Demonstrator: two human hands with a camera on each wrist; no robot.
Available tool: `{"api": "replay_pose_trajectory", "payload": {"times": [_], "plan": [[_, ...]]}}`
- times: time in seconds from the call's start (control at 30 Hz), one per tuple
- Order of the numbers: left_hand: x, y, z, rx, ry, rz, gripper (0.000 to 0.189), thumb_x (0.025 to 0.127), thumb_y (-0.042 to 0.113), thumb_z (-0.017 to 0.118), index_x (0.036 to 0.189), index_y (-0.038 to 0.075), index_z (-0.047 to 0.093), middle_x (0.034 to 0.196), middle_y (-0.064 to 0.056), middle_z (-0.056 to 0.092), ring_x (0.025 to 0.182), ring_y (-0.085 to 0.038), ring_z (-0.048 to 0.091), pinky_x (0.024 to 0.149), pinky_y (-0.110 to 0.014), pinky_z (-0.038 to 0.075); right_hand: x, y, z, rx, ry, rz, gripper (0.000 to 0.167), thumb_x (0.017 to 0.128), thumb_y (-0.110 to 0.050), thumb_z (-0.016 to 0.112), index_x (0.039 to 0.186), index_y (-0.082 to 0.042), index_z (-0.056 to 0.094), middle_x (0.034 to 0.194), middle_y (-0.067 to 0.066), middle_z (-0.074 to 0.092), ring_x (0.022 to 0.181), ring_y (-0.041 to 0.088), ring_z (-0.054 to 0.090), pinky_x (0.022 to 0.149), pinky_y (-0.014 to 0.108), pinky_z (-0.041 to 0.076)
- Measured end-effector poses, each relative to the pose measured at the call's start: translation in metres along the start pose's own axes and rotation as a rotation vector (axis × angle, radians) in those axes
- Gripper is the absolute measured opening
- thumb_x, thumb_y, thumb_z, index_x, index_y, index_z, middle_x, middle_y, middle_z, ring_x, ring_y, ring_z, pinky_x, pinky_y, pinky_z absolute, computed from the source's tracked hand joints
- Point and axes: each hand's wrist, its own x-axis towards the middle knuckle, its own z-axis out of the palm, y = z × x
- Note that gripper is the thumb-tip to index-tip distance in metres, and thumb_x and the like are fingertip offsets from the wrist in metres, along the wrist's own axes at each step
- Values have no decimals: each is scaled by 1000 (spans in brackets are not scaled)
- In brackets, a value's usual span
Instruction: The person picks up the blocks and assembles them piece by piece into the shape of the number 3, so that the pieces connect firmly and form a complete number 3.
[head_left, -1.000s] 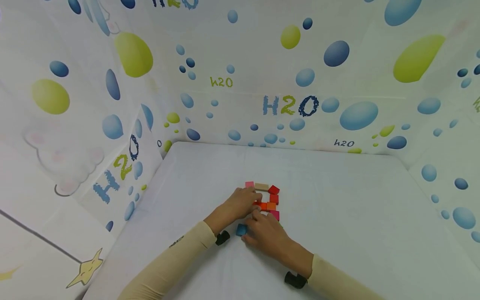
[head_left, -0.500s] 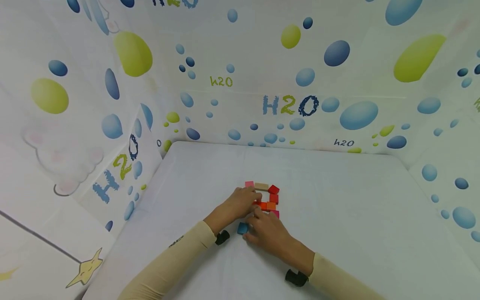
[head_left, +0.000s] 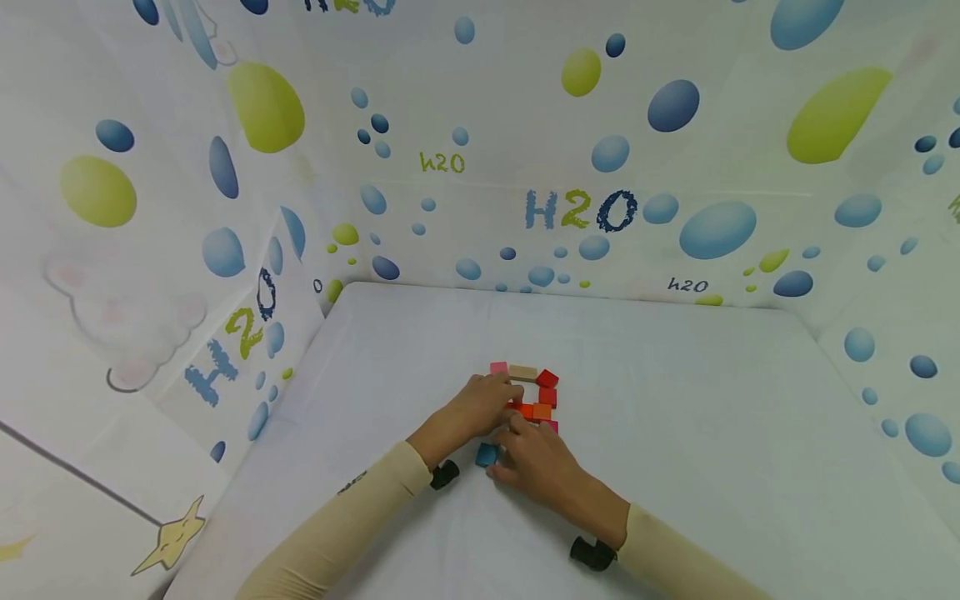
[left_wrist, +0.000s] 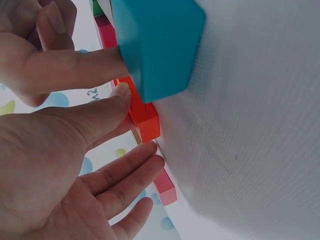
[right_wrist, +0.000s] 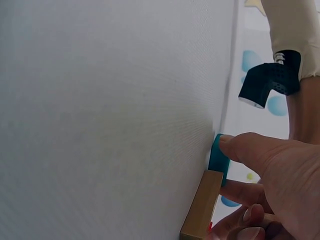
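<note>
Toy blocks form an outline on the white cloth. My left hand holds the end of the orange-red row, its thumb and index finger at an orange-red block; the other fingers extend loosely near a pink block. Nearer to me, my right hand pinches a blue block between thumb and index finger. The left wrist view shows this block large, with angled faces. In the right wrist view, a plain wooden block lies beside it. My hands cover part of the outline.
Beyond my hands, a pink block, a wooden bar and red blocks continue the outline. An orange block ends the middle row. The white cloth spreads to printed curtains at the back and sides.
My right hand has shifted slightly right and away from me, together with the blue block. My left hand has stayed in place.
</note>
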Motion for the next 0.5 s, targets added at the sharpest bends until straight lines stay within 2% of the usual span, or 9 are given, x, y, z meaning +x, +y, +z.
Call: {"api": "replay_pose_trajectory", "payload": {"times": [0.2, 0.37, 0.5], "plan": [[-1, 1, -1, -3, 6, 3, 15, 103, 30, 71, 113, 19, 73, 110, -2, 67, 108, -18, 60, 101, -48, 53, -1, 1, 0, 6, 16, 0, 41, 85, -41, 89, 111, -12, 79, 113, 1, 68, 91, 11, 59, 72, 25, 50], [0, 0, -1, 5, 2, 0, 15, 103, 29, 72, 113, 20, 73, 110, -2, 68, 108, -17, 60, 101, -48, 53, -2, 3, 0, 10, 29, -13, 41, 85, -41, 90, 111, -11, 79, 109, 2, 68, 82, 10, 54, 67, 23, 44], [1, 0, 0, 7, 1, -3, 15, 103, 29, 71, 115, 20, 73, 112, -2, 68, 109, -18, 60, 102, -48, 53, -3, 3, -1, 14, 39, -18, 40, 85, -41, 90, 110, -12, 79, 108, 1, 68, 81, 10, 52, 66, 22, 42]]}}
